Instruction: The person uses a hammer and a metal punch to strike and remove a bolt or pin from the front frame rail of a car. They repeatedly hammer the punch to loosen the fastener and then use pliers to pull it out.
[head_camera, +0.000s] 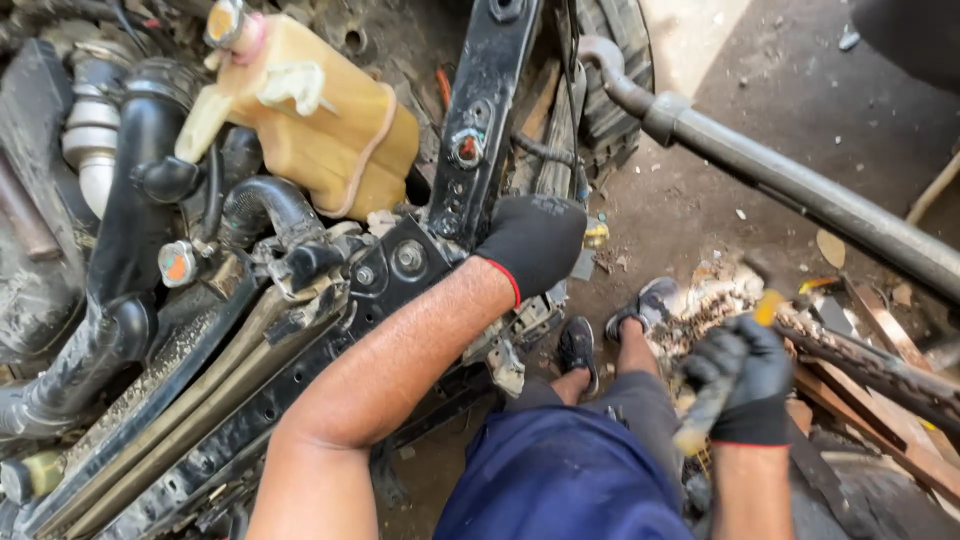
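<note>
My left hand, in a black glove with a red cuff, grips the edge of a black metal support bracket at the front of a car's engine bay. My right hand, also gloved in black, is closed around the worn wooden handle of a tool; its far end blurs into yellow near the debris. A bolt sits on the black cross member just left of my left hand.
A yellowed coolant tank and black hoses fill the upper left. A long grey metal pipe crosses the upper right. Rusty bars and scrap lie by my feet on the dirty floor.
</note>
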